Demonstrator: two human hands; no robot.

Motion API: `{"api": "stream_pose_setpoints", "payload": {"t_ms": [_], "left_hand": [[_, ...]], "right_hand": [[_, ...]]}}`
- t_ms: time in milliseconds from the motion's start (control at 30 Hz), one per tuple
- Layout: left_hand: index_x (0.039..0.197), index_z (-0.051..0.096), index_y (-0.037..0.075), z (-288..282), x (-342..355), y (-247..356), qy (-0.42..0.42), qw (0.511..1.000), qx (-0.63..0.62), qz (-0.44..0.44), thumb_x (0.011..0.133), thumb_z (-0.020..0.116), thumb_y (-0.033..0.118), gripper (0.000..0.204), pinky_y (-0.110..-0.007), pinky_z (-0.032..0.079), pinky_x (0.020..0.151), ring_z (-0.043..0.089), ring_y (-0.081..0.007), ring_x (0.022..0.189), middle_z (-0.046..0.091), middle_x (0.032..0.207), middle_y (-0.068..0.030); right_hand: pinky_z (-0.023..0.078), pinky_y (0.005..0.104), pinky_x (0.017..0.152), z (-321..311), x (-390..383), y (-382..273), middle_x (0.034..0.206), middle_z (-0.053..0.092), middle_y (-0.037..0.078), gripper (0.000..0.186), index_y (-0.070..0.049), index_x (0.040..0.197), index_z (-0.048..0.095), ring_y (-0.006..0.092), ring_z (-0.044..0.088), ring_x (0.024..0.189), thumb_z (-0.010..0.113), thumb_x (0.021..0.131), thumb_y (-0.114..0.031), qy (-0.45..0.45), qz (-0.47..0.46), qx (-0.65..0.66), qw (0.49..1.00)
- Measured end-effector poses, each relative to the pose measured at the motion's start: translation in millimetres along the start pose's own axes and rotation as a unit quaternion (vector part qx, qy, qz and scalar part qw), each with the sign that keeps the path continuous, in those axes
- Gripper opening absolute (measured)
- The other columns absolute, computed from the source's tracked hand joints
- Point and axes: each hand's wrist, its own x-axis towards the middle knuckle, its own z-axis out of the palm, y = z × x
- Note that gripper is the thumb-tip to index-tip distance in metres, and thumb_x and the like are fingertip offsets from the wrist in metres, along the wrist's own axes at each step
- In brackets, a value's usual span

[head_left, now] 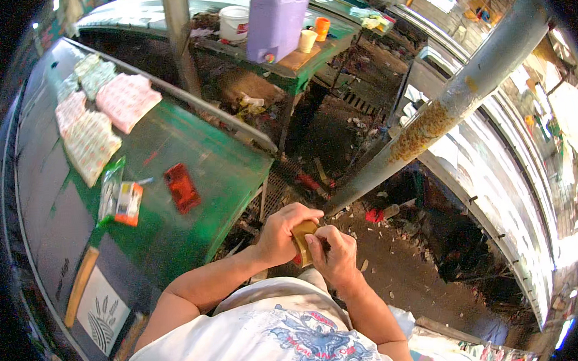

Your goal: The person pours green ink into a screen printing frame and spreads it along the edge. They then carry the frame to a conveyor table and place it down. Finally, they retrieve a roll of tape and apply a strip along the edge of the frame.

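Observation:
In front of my belly, both hands are closed around a small gold-brown roll that looks like packing tape (304, 234). My left hand (280, 234) grips it from the left, with the fingers curled over its top. From the right, my right hand (336, 251) pinches it, the thumb pressed along its side. A bit of red shows at the roll's lower left edge. My palms hide much of it. To the left stands a green-topped table (229, 167), on which lies a flat red phone-shaped thing (181, 187).
Printed cloth pieces (91, 142), an orange-and-white packet (129, 203) and a wooden stick (81, 286) lie on the green table. A rusty pole (423, 124) slants past my right. Farther off, a purple jug (277, 24), white bucket (234, 24) and cups (307, 41) stand on another table.

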Motion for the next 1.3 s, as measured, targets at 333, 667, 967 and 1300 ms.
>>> {"api": "stream_pose_setpoints", "payload": {"t_ms": [333,667,967,1300], "left_hand": [[0.135,0.074,0.002,41,181,-102,0.069,0.984,0.139,0.092,0.087,0.087,0.004,0.049,-0.038,0.061,0.08,0.074,-0.0269,0.091,0.075,0.106,-0.0132],[0.134,0.069,0.002,18,271,-169,0.393,0.897,-0.12,-0.164,0.101,0.079,0.016,0.038,-0.033,0.061,0.092,0.073,-0.0145,0.105,0.074,0.118,-0.0025],[0.13,0.07,0.003,-45,340,-272,0.416,0.887,-0.108,-0.172,0.103,0.077,0.025,0.035,-0.037,0.062,0.091,0.074,-0.0171,0.107,0.074,0.122,-0.0063],[0.136,0.071,0.006,-51,485,-393,0.349,0.883,-0.064,-0.307,0.09,0.073,-0.005,0.047,-0.032,0.055,0.1,0.067,-0.0147,0.108,0.07,0.119,-0.0037]], "right_hand": [[0.057,0.0454,0.059,-33,168,179,0.081,0.07,0.013,0.023,-0.007,0.095,0.065,0.0343,0.073,0.068,0.085,0.095,-0.017,-0.006,-0.101,0.059,0.993],[0.058,0.0472,0.061,-6,365,232,0.083,0.074,0.013,0.028,-0.01,0.097,0.068,0.0368,0.075,0.071,0.081,0.094,-0.035,-0.122,-0.221,0.149,0.956],[0.058,0.0508,0.061,80,507,300,0.082,0.073,0.018,0.055,-0.004,0.109,0.062,0.0401,0.075,0.074,0.082,0.087,-0.051,-0.301,-0.291,0.082,0.905],[0.061,0.052,0.067,63,614,455,0.095,0.071,0.016,0.049,-0.008,0.117,0.061,0.0395,0.076,0.084,0.085,0.086,-0.039,-0.288,-0.187,0.105,0.933]]}}
